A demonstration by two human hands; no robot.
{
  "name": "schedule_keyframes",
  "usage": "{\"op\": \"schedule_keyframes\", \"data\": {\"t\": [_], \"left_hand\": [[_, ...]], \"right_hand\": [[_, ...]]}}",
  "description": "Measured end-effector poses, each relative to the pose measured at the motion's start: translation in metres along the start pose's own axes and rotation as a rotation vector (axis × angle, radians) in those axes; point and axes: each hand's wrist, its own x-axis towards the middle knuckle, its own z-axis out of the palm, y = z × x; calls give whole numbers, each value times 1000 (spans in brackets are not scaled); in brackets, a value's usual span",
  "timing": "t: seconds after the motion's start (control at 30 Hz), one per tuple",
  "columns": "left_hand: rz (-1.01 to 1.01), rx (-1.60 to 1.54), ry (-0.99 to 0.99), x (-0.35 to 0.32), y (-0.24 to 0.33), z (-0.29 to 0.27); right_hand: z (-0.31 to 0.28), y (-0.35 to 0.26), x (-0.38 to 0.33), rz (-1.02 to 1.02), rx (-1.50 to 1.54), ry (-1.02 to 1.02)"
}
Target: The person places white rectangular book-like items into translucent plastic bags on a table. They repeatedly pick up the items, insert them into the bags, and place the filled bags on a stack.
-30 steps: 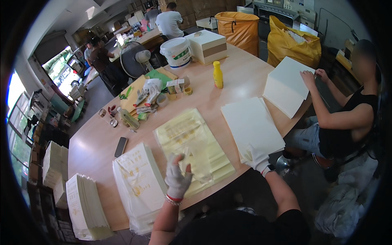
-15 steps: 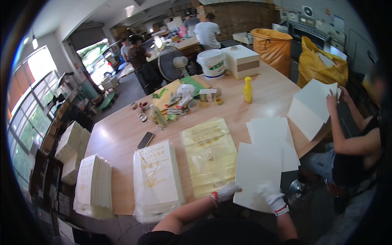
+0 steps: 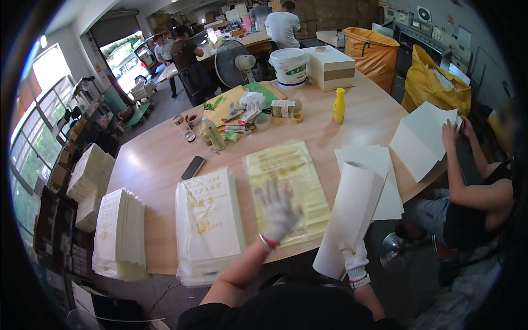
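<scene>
My right hand (image 3: 355, 257), in a white glove, grips the lower edge of a large white sheet (image 3: 347, 212), which is curled lengthwise into a loose roll. My left hand (image 3: 278, 213), gloved too, is spread over a pile of yellowish clear plastic bags (image 3: 314, 201) with gold print. Its fingers are apart and a little blurred; whether they touch the top bag I cannot tell. Beyond the curled sheet lie more flat white sheets (image 3: 389, 190). To the left of the bags is a stack of bagged white sheets (image 3: 212, 231) with gold print.
Another bagged stack (image 3: 120, 231) stands at the table's left edge. A phone (image 3: 193, 168), a yellow bottle (image 3: 339, 106), a white bucket (image 3: 289, 69) and a box (image 3: 331, 69) are farther back. At right, a co-worker's hands (image 3: 452, 131) hold a folded white board (image 3: 421, 140).
My left hand has let go of the sheet and moved up onto the plastic bags. The sheet has gone from flat to curled, with my right hand on its lower edge.
</scene>
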Motion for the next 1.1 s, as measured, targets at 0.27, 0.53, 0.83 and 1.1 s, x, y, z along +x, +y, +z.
{"op": "schedule_keyframes", "data": {"t": [0.27, 0.53, 0.83, 1.1], "left_hand": [[-62, -724, -512, 34, -47, 41], [-32, -513, -446, -42, 1, 84], [-339, -247, 70, -82, -128, 123], [-656, -641, -277, -195, -83, 54]], "right_hand": [[22, -6, 15, -40, -839, -575], [61, 68, 84, 193, -813, -87], [86, 125, 140, 58, -867, -469], [14, 79, 46, 119, -871, -853]]}}
